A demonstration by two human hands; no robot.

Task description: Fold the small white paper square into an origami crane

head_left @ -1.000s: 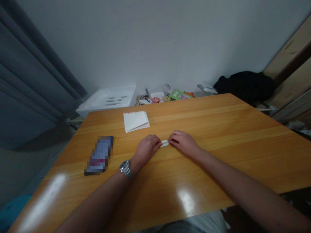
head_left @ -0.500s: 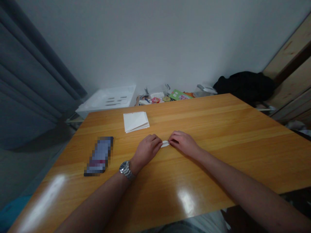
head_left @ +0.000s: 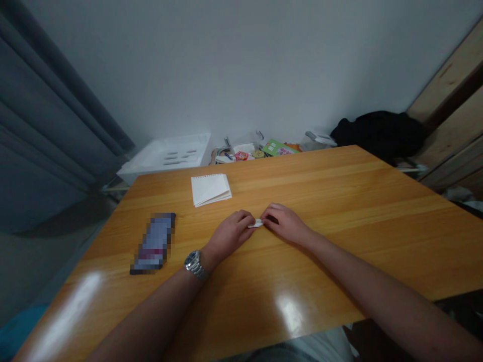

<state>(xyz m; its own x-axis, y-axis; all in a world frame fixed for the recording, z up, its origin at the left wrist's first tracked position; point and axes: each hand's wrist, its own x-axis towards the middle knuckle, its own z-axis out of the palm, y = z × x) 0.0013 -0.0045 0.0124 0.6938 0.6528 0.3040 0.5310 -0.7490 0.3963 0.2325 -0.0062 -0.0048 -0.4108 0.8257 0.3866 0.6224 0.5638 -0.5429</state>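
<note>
My left hand (head_left: 229, 233), with a metal watch (head_left: 195, 263) on the wrist, and my right hand (head_left: 284, 223) meet at the middle of the wooden table (head_left: 339, 211). Both pinch a small folded piece of white paper (head_left: 257, 223) that lies on the tabletop between the fingertips. Only a short strip of the paper shows; the rest is hidden under the fingers. Both hands have their fingers curled and pressed together on it.
A small white notepad (head_left: 210, 189) lies farther back on the table. A dark phone (head_left: 154, 243) lies to the left. Beyond the far edge are a white plastic box (head_left: 166, 154), small packets (head_left: 260, 149) and a black bag (head_left: 381, 131). Curtains hang at left.
My left hand has shifted slightly right, closing the gap to the right hand, so less of the white paper shows. The right hand has barely moved.
</note>
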